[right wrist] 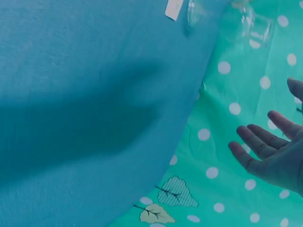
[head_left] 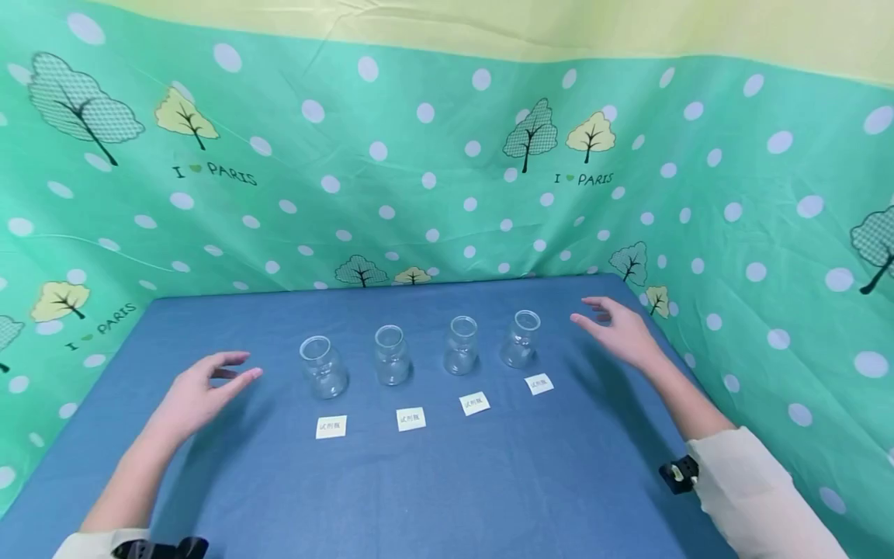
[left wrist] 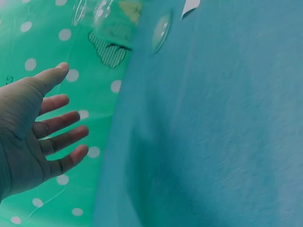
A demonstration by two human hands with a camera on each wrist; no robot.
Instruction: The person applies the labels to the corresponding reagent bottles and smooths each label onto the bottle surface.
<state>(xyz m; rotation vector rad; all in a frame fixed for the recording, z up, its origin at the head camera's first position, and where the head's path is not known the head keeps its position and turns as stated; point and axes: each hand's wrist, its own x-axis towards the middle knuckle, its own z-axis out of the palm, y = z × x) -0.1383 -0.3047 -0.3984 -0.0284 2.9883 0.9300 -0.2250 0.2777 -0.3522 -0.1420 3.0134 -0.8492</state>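
The bottom edge crops a pale sleeve (head_left: 98,543) at the head view's lower left. In the wrist views, the left hand (left wrist: 26,135) runs off the left edge, the right hand (right wrist: 280,161) off the right, while a glass jar (left wrist: 116,26) and a paper label (left wrist: 191,5) are clipped along each top.

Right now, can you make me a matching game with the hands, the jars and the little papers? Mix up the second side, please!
Things
1. Left hand
2. Glass jars
3. Right hand
4. Paper cards

Places and states, as the head view shows them
A. Lying flat on the blue tabletop, with writing on them
B. Holding nothing, to the right of the row
C. See-through, standing with their mouths up
D. Holding nothing, to the left of the row

Right pairs: 1-D, 2-C, 3-B, 4-A
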